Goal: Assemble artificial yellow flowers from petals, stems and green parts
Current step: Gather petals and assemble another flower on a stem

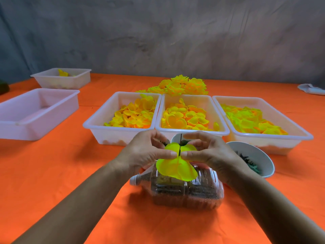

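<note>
Head view, left to right: left hand (149, 154) pinches yellow petal layer (175, 166), steadying it; thin dark stem (180, 145) stands through its centre above the clear bottle (184, 192); right hand (209, 152) pinches opposite edge, likely seating the layer.

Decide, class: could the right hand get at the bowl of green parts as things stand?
Probably yes. The bowl sits open-topped just beside the right hand, with nothing between them. But that hand is pinching the petal on the stem, so it would have to let go first.
</note>
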Demonstrator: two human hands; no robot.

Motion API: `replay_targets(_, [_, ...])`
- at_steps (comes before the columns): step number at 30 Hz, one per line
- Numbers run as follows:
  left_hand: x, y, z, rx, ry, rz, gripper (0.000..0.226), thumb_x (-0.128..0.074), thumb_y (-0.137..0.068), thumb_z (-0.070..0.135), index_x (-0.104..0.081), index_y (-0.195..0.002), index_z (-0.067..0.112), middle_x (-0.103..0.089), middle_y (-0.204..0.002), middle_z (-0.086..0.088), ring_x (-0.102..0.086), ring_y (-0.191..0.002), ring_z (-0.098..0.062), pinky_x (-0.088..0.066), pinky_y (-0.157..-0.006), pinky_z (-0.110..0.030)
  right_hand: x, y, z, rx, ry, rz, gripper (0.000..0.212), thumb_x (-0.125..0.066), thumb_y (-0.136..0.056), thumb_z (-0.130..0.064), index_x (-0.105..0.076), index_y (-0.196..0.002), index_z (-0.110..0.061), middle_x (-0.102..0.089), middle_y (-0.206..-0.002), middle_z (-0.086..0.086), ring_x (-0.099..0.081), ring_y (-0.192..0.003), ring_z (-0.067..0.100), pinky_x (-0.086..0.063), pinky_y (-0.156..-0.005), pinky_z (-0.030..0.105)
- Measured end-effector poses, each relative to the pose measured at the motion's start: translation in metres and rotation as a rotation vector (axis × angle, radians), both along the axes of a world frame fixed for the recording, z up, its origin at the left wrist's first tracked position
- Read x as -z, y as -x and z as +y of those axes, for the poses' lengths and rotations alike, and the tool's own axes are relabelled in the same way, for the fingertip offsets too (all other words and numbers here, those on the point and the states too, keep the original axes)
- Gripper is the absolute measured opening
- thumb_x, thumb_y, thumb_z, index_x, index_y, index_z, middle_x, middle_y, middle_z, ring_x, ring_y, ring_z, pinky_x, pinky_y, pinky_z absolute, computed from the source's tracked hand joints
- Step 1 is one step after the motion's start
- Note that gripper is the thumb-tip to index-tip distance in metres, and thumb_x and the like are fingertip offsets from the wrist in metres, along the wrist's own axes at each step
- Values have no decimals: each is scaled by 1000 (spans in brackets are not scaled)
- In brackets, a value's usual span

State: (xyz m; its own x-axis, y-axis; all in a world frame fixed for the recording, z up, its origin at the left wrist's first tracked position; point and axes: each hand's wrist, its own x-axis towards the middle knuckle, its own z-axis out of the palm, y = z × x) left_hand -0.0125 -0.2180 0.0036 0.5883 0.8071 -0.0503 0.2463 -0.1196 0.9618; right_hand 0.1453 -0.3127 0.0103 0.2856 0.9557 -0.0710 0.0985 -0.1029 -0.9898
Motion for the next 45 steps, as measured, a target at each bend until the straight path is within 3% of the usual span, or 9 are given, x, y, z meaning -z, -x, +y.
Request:
replay_targets(3, [-2,2,-8,46,-265,-112,32,-82,-64,-1,-68,-84,20,-60,-84,-6,-50,-66,-1,-44,-62,-13,1,9,-6,46,-143,-144,23,-75,-71,6,-73,-87,-11,-70,-85,7,-63,-78,21,-53,-71,39])
replay_targets(7, [1,-1,-9,102,-391,-128,20,-79,-68,7,-74,-72,25,-66,-88,-11,-59,-80,-24,-46,-71,-33,3,13,-8,105,-198,-319,21,-77,-70,-3,-73,-65,-22,-71,-83,3,-66,-82,25,-54,-74,44])
replay_targets(13, [8,2,-7,150,-418,-186,13,-82,-64,31,-77,-72,23,-67,-79,1,-61,-72,-25,-48,-63,-35,8,6,-9,97,-123,-204,11,-81,-69,-10,-72,-72,-17,-70,-86,11,-64,-74,18,-55,-70,41])
replay_targets(21, [18,-2,0,171,-413,-237,8,-81,-65,25,-75,-68,28,-65,-74,-1,-61,-70,-15,-49,-63,-33,7,3,-3,-1,-47,-13,8,-74,-74,-1,-69,-74,-8,-66,-71,11,-59,-62,13,-48,-61,23])
replay_targets(29, [15,-1,1,215,-426,-219,9,-76,-65,19,-72,-60,25,-67,-83,1,-63,-76,-25,-51,-69,-42,-3,-5,-5,-53,-51,-123,3,-71,-80,-6,-71,-77,-7,-65,-65,2,-57,-59,6,-45,-58,17])
replay_targets(34, [9,-4,1,254,-428,-177,11,-74,-64,16,-68,-56,23,-71,-82,-3,-64,-76,-16,-48,-69,-37,-19,-71,10,360,-225,-391,7,-69,-84,-12,-74,-86,-8,-71,-80,6,-62,-69,4,-47,-66,18])
replay_targets(38, [6,-8,1,287,-399,-138,9,-71,-65,15,-64,-60,15,-70,-79,-7,-62,-77,-20,-48,-72,-35,-14,-144,28,542,103,-806,26,-56,-91,-25,-70,-110,-13,-65,-121,11,-54,-119,29,-41,-100,37])
replay_targets(41, [6,-9,0,290,-389,-126,8,-70,-67,15,-64,-64,11,-69,-80,-9,-62,-77,-21,-49,-72,-34,-2,-172,40,528,322,-753,34,-45,-94,-35,-71,-89,-13,-61,-102,19,-44,-115,35,-35,-92,39])
replay_targets(45, [8,-8,-1,287,-384,-139,22,-72,-65,21,-65,-68,0,-68,-80,-11,-60,-75,-20,-47,-70,-31,10,-179,49,482,490,-681,34,-47,-92,-33,-69,-92,-7,-55,-117,22,-40,-121,33,-36,-95,38])
